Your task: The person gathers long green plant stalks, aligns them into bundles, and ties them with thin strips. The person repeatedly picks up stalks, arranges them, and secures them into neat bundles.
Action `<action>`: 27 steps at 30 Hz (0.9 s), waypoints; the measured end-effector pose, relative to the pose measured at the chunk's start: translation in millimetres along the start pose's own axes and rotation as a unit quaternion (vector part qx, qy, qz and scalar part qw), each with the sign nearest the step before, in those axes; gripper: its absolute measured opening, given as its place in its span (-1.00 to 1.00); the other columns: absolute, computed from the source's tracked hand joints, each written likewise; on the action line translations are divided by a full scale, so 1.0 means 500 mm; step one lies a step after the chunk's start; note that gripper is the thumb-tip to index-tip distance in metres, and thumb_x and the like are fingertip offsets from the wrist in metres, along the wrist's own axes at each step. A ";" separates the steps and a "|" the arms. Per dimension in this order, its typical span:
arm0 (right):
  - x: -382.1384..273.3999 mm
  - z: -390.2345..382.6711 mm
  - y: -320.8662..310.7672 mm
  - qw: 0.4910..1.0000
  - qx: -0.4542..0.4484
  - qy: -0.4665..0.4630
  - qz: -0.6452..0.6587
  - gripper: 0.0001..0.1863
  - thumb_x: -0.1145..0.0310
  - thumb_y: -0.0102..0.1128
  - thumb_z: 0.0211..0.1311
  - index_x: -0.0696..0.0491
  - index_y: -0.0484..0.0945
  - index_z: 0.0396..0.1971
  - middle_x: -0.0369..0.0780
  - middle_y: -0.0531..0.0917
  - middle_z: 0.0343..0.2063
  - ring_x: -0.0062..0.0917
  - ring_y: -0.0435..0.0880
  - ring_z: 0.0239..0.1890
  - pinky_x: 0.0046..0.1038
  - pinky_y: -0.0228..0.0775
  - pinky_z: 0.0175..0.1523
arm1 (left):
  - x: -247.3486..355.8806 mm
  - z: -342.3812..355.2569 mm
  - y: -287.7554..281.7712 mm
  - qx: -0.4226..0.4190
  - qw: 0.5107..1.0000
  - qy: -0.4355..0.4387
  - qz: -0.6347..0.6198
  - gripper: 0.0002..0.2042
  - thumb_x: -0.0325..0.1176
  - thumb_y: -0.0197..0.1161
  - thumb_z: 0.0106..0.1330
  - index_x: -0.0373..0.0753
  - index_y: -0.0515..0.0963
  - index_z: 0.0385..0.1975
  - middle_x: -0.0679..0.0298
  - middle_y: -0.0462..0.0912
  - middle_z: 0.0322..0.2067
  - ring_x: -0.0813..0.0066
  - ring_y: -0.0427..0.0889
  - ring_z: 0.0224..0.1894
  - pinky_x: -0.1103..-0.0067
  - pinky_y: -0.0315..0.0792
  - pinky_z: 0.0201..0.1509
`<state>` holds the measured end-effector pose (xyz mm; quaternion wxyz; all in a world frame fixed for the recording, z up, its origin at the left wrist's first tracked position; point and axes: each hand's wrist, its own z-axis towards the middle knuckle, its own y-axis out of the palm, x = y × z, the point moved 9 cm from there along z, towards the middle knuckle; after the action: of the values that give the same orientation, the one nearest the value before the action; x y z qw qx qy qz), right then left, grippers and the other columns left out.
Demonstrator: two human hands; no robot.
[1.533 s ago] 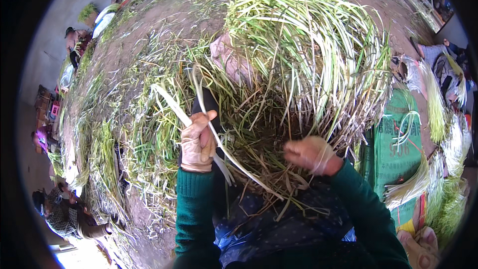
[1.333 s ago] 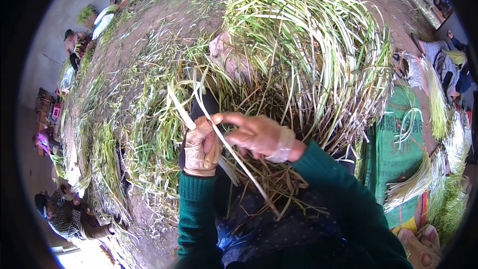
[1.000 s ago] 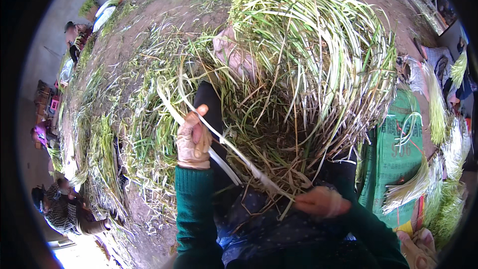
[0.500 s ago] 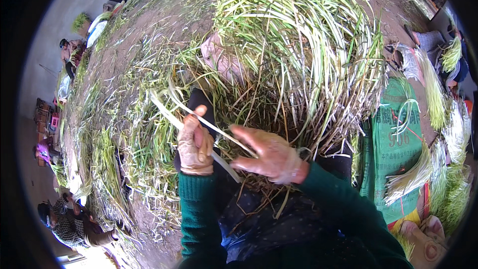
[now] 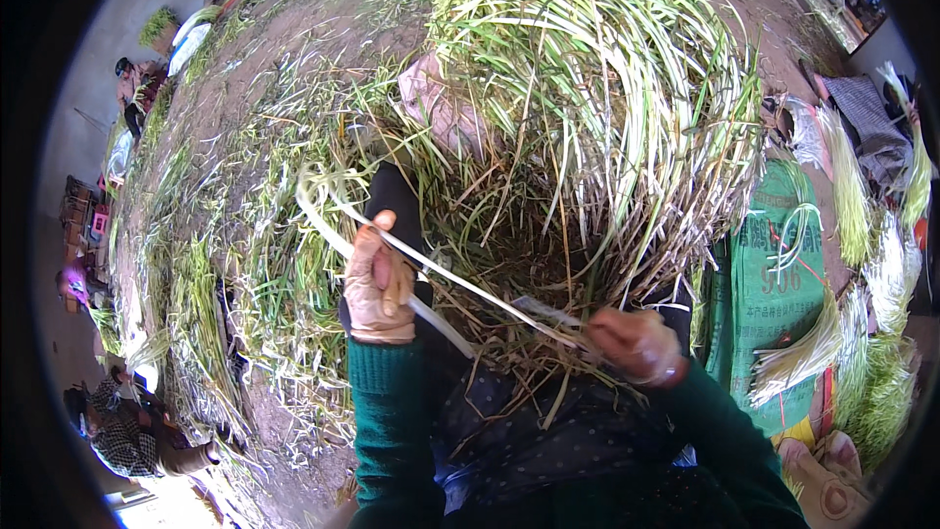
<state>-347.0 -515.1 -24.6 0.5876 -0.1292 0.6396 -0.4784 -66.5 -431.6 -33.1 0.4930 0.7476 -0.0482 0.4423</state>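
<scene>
My left hand (image 5: pixel 380 284), in a beige glove with fingertips showing, is closed around long white-green stalks (image 5: pixel 462 289), held slanting over my dark-clad knee (image 5: pixel 390 198). My right hand (image 5: pixel 632 343), slightly blurred, is pinched at the lower right end of the stalks, where a thin pale strip trails from its fingers. Beneath lie dry brown trimmings (image 5: pixel 529 382) on my dotted dark apron (image 5: pixel 548 441). A large heap of long green-white leaves (image 5: pixel 597 88) rises in front of me, beside a pinkish sack (image 5: pixel 436 98).
Loose leaves (image 5: pixel 225 235) litter the floor. At right lie a green woven sack (image 5: pixel 774 304), pale stalk bundles (image 5: pixel 852 216) and someone's bare feet (image 5: pixel 827 470). Other people sit along the left, including one in checks (image 5: pixel 127 431) and one higher up (image 5: pixel 137 88).
My right hand has moved from beside my left hand toward the lower right, its spread fingers now closed. My left hand keeps its hold on the stalks with little movement.
</scene>
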 end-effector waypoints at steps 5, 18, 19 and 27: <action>0.144 -0.088 -0.093 0.944 0.007 0.293 0.148 -0.67 0.26 0.11 0.18 0.10 0.41 -0.11 -0.13 0.61 -0.38 -0.49 0.62 -0.41 -0.52 0.48 -0.36 | 0.030 0.005 -0.007 -0.009 1.000 0.025 0.016 -0.77 -0.20 0.03 0.33 -0.23 0.35 -0.22 0.47 0.22 -0.93 0.74 0.10 -0.98 0.76 0.01 -0.90; -0.043 0.104 0.131 0.990 -0.030 0.029 0.138 -0.81 0.19 0.07 0.19 -0.02 0.42 -0.32 -0.12 0.44 -0.74 -0.24 0.50 -0.70 -0.27 0.25 -0.60 | -0.179 -0.063 0.080 0.067 0.990 -0.128 -0.008 -0.58 -0.06 0.11 0.24 -0.38 0.50 -0.20 0.17 0.58 -0.44 0.29 0.63 -0.38 0.36 0.52 -0.22; -0.044 0.088 0.117 0.986 -0.031 0.026 0.160 -0.80 0.18 0.07 0.19 -0.01 0.43 -0.35 -0.12 0.43 -0.74 -0.23 0.49 -0.70 -0.27 0.26 -0.59 | -0.175 -0.055 0.080 0.025 0.992 -0.106 -0.060 -0.60 -0.09 0.09 0.27 -0.39 0.50 -0.22 0.22 0.53 -0.54 0.40 0.56 -0.51 0.42 0.52 -0.34; 0.009 -0.006 -0.008 0.988 0.041 0.046 0.145 -0.79 0.25 0.06 0.18 0.01 0.46 -0.23 -0.18 0.59 -0.61 -0.27 0.60 -0.58 -0.35 0.43 -0.49 | 0.182 0.035 0.056 -0.255 0.952 0.064 -0.154 -0.71 -0.28 -0.03 0.36 -0.37 0.35 -0.06 0.33 0.51 -0.58 0.76 0.37 -0.76 0.75 0.39 -0.73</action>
<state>-352.5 -518.9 -24.6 0.6254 0.0113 0.6576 -0.4199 -15.0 -426.4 49.0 0.7316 0.5654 -0.0122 0.3807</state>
